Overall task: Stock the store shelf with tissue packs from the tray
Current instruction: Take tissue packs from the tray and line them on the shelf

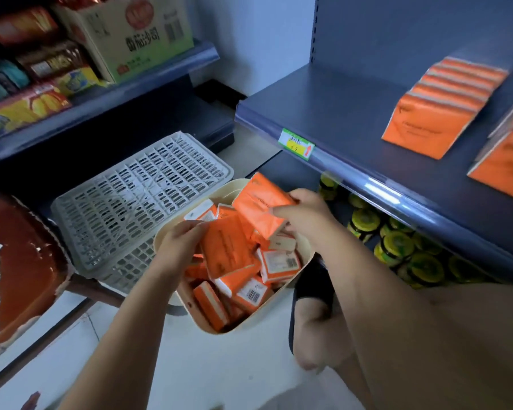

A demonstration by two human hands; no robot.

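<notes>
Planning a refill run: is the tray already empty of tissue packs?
No, many orange tissue packs lie piled in the tray.

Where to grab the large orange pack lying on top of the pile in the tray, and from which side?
By its two long edges, from above and the left. The orange pack lies face up atop the pile in the tray, nothing over it; the left hand grips its upper-left corner. The right hand, holding a raised pack, blocks the right side.
</notes>
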